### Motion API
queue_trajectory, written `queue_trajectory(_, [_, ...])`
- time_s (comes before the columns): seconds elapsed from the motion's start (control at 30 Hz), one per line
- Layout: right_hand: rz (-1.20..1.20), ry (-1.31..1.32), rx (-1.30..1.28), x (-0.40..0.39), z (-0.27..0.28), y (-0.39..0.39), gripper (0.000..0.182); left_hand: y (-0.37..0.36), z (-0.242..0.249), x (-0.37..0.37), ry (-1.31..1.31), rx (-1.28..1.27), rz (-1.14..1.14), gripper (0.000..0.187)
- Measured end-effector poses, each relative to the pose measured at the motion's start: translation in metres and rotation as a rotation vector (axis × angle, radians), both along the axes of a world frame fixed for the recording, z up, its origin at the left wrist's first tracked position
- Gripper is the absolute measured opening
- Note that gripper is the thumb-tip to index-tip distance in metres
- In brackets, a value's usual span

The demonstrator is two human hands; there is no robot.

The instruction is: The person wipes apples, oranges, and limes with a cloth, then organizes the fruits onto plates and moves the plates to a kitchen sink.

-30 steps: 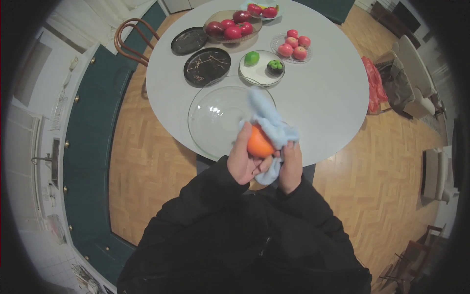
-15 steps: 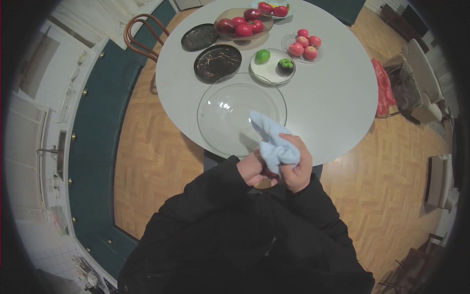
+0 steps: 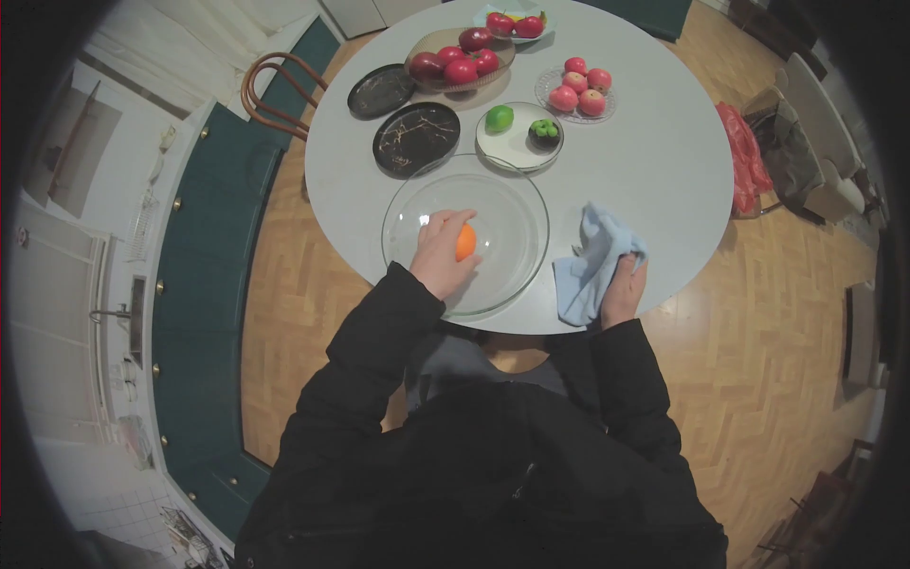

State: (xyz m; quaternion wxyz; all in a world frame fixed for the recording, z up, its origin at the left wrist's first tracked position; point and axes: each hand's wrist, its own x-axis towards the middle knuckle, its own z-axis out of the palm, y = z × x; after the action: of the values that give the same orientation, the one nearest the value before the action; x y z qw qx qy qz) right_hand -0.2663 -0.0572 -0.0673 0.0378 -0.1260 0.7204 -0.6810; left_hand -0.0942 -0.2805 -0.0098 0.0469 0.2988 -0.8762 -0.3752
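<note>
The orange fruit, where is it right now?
In the head view, the orange fruit is in the left hand, at the large glass bowl near the table's front edge, left of the blue cloth.

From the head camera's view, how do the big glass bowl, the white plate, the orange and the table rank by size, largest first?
1. Table
2. Glass bowl
3. White plate
4. Orange, partly hidden by the left hand
</note>
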Motion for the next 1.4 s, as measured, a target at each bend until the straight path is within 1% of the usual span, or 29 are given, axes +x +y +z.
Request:
queue_trajectory(0.07, [0.129, 0.071, -0.161, 0.0, -0.008, -0.002, 0.056, -0.007, -0.005, -0.001, -0.088, -0.016, -0.043, 0.058])
queue_trajectory(0.1, [0.146, 0.084, -0.207, -0.001, -0.014, 0.0, 0.058, -0.011, -0.004, -0.006, -0.117, -0.027, -0.067, 0.058])
queue_trajectory(0.2, [0.126, 0.157, -0.078, -0.004, -0.029, 0.009, 0.051, -0.022, 0.003, -0.021, -0.06, -0.043, -0.092, 0.064])
queue_trajectory(0.3, [0.147, 0.191, -0.001, -0.006, -0.032, 0.011, 0.048, -0.027, 0.024, -0.048, 0.033, -0.154, -0.098, 0.061])
queue_trajectory(0.4, [0.189, 0.263, 0.011, -0.005, -0.032, 0.01, 0.054, -0.034, 0.03, -0.09, 0.18, -0.252, -0.147, 0.052])
queue_trajectory(0.5, [0.232, 0.298, 0.026, -0.005, -0.027, 0.01, 0.056, -0.05, 0.008, -0.146, 0.288, -0.346, -0.223, 0.051])
queue_trajectory(0.6, [0.219, 0.32, 0.015, -0.005, -0.027, 0.012, 0.054, -0.064, -0.02, -0.204, 0.325, -0.362, -0.218, 0.048])
queue_trajectory(0.67, [0.227, 0.324, 0.018, -0.002, -0.026, 0.01, 0.051, -0.071, -0.034, -0.229, 0.206, -0.356, -0.197, 0.052])
queue_trajectory(0.7, [0.216, 0.335, 0.03, -0.005, -0.024, 0.013, 0.05, -0.069, -0.041, -0.245, 0.191, -0.347, -0.202, 0.053])
queue_trajectory(0.77, [0.243, 0.283, 0.053, -0.002, -0.02, 0.012, 0.044, -0.071, -0.058, -0.257, 0.02, -0.324, -0.231, 0.061])
queue_trajectory(0.8, [0.253, 0.273, 0.061, -0.001, -0.018, 0.012, 0.043, -0.073, -0.061, -0.261, -0.019, -0.316, -0.235, 0.064])
queue_trajectory(0.9, [0.286, 0.237, 0.091, 0.001, -0.018, 0.01, 0.041, -0.081, -0.055, -0.255, -0.083, -0.354, -0.27, 0.056])
queue_trajectory(0.97, [0.271, 0.247, 0.062, 0.0, -0.016, 0.009, 0.047, -0.093, -0.046, -0.245, 0.087, -0.395, -0.273, 0.058])
queue_trajectory(1.0, [0.275, 0.246, 0.054, 0.001, -0.018, 0.01, 0.048, -0.09, -0.034, -0.232, 0.125, -0.405, -0.266, 0.059])
queue_trajectory(1.07, [0.255, 0.277, 0.027, -0.002, -0.023, 0.01, 0.052, -0.067, 0.011, -0.201, 0.261, -0.201, -0.164, 0.055])
queue_trajectory(1.1, [0.251, 0.276, 0.014, 0.0, -0.026, 0.009, 0.053, -0.056, 0.026, -0.182, 0.285, -0.155, -0.137, 0.055])
queue_trajectory(1.17, [0.221, 0.264, 0.024, -0.002, -0.029, 0.01, 0.054, -0.028, 0.04, -0.142, 0.446, 0.369, -0.036, 0.042])
queue_trajectory(1.2, [0.217, 0.263, 0.025, -0.004, -0.03, 0.009, 0.055, -0.017, 0.043, -0.123, 0.487, 0.497, -0.006, 0.039])
queue_trajectory(1.23, [0.178, 0.189, 0.046, -0.004, -0.031, 0.009, 0.053, -0.006, 0.04, -0.103, 0.521, 0.693, 0.002, 0.039])
queue_trajectory(1.27, [0.143, 0.115, 0.072, -0.003, -0.032, 0.01, 0.052, 0.005, 0.035, -0.081, 0.556, 0.892, 0.013, 0.042])
queue_trajectory(1.3, [0.132, 0.079, 0.091, -0.001, -0.026, 0.009, 0.052, 0.015, 0.031, -0.065, 0.578, 0.995, 0.025, 0.043])
queue_trajectory(1.37, [0.079, -0.11, 0.009, 0.006, -0.004, 0.004, 0.053, 0.034, 0.02, -0.036, 0.574, 1.239, 0.111, 0.058])
queue_trajectory(1.4, [0.078, -0.155, -0.001, 0.011, 0.006, 0.0, 0.054, 0.042, 0.017, -0.026, 0.584, 1.304, 0.145, 0.063])
